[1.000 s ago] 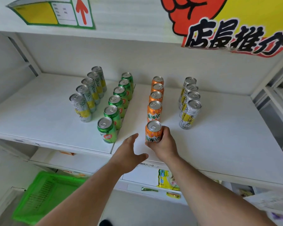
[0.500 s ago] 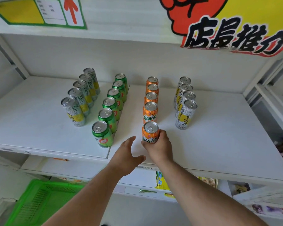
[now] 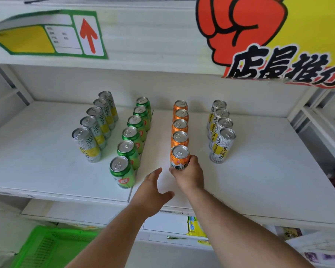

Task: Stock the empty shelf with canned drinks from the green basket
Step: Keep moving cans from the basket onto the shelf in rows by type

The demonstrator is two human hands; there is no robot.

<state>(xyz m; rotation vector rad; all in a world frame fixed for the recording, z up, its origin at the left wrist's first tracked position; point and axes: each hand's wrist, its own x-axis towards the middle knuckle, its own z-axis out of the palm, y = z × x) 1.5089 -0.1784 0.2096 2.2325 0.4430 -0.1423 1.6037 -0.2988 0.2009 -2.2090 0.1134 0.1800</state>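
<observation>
right hand still grips front orange can, nudged back against its row since a second ago, left hand open beside; placement nearly done.

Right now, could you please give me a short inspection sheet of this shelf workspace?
Surface: white shelf, four rows of upright cans running front to back.
Job's things: silver-yellow row five, green row six, orange row five, right silver row four; green basket low at left, contents unclear.
Clutter: nothing seen.
Hands: right hand grips the front orange can; left hand open, holding nothing.
Cables: nothing seen.
Surroundings: yellow and red poster above; arrow sign; yellow packets on lower shelf.
</observation>
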